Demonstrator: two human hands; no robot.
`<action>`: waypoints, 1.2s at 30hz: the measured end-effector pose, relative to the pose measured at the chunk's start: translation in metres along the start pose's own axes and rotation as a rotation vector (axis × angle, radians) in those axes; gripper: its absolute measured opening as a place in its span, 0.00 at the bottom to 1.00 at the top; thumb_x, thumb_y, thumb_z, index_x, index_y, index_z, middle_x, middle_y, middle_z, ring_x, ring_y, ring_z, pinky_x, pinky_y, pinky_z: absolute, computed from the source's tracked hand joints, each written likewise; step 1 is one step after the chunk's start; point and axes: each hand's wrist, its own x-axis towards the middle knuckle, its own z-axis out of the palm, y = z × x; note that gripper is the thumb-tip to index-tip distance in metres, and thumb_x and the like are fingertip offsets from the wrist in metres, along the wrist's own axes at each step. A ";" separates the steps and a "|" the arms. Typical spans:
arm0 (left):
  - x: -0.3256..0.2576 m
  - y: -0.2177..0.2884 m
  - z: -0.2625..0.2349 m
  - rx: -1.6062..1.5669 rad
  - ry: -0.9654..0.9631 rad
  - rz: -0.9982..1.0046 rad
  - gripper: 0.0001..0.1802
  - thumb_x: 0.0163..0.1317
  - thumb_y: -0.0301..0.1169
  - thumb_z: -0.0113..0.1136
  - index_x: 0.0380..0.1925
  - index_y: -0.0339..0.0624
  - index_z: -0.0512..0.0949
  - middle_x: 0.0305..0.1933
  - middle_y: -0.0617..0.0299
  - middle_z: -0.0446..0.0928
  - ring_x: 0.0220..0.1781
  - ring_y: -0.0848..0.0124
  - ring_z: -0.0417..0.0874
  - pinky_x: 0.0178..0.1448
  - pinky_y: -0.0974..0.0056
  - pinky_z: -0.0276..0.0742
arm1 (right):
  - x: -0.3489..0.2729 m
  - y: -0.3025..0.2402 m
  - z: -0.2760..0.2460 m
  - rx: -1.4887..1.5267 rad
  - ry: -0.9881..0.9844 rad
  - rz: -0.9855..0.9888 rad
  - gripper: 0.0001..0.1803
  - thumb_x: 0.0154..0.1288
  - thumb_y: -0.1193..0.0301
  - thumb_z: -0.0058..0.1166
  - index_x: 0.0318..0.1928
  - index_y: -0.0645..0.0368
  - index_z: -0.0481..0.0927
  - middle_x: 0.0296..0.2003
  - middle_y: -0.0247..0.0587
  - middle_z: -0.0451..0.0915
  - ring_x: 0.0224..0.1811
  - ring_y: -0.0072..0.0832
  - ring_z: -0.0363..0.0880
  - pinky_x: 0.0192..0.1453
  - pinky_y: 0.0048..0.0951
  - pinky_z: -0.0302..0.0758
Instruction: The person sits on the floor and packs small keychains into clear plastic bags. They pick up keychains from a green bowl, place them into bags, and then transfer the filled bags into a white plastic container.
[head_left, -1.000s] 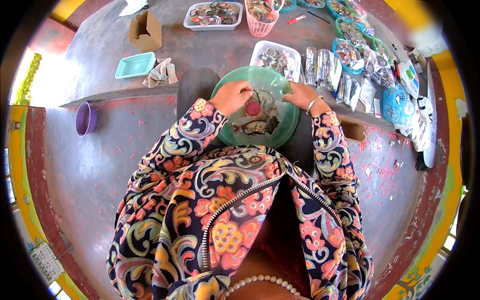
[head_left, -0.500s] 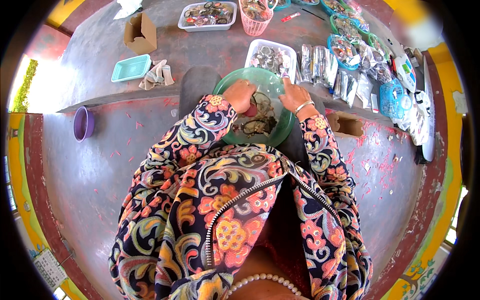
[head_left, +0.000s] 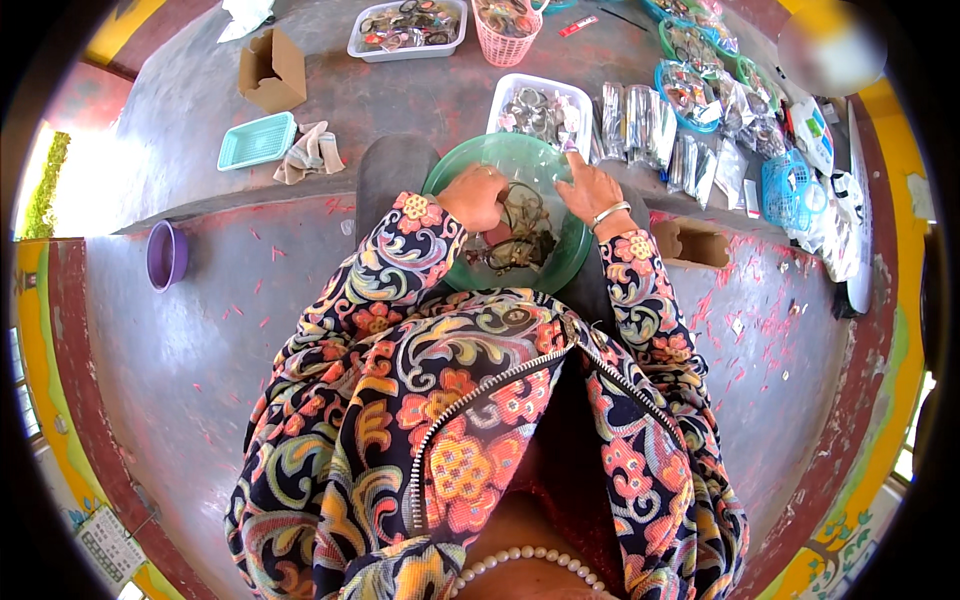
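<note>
Bowl: round green plastic basin point(head_left: 455, 175), mid-frame, on grey surface point(head_left: 400, 100) just ahead of person; holds dark tangled small items point(head_left: 520, 240) w/ a pinkish bit.
L hand: left hand point(head_left: 475, 195) inside bowl, left part, fingers curled down onto the pile; closed on something or not, can't tell.
R hand: right hand point(head_left: 590, 190) at bowl's right rim, fingers spread open, index pointing up toward far rim; silver bangle point(head_left: 607, 215) on wrist.
Pkgs: row of clear shiny sachets point(head_left: 640, 120) right of bowl; beyond them clear bags in blue-rimmed round baskets point(head_left: 685, 85).
Trays: white rectangular tray point(head_left: 540, 105) touching bowl's far edge; another white tray point(head_left: 410, 28) farther back; pink basket point(head_left: 503, 30) beside it.
Left side: open brown carton point(head_left: 270, 70), teal flat tray point(head_left: 257, 140), beige cloth point(head_left: 310, 152), purple cup point(head_left: 165, 255) lower down.
</note>
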 end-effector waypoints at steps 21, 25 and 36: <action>-0.002 0.003 0.007 -0.357 -0.219 -0.091 0.16 0.45 0.23 0.53 0.38 0.36 0.72 0.34 0.51 0.77 0.36 0.62 0.78 0.43 0.64 0.71 | -0.016 0.000 -0.001 -0.337 -0.090 0.011 0.18 0.55 0.64 0.48 0.42 0.61 0.65 0.31 0.44 0.79 0.39 0.37 0.75 0.46 0.37 0.63; 0.003 -0.014 0.014 -0.545 -0.188 0.002 0.11 0.49 0.21 0.53 0.35 0.36 0.76 0.33 0.58 0.78 0.35 0.72 0.77 0.40 0.68 0.71 | -0.020 0.005 0.000 -0.377 -0.118 0.073 0.16 0.55 0.65 0.47 0.41 0.60 0.66 0.31 0.43 0.79 0.41 0.35 0.75 0.46 0.37 0.63; 0.001 0.000 -0.010 -0.777 0.116 -0.334 0.10 0.49 0.26 0.53 0.33 0.37 0.77 0.23 0.62 0.77 0.16 0.78 0.70 0.21 0.72 0.66 | 0.013 0.015 0.011 -0.168 -0.165 0.122 0.18 0.56 0.64 0.47 0.44 0.60 0.63 0.37 0.50 0.77 0.42 0.43 0.76 0.45 0.42 0.68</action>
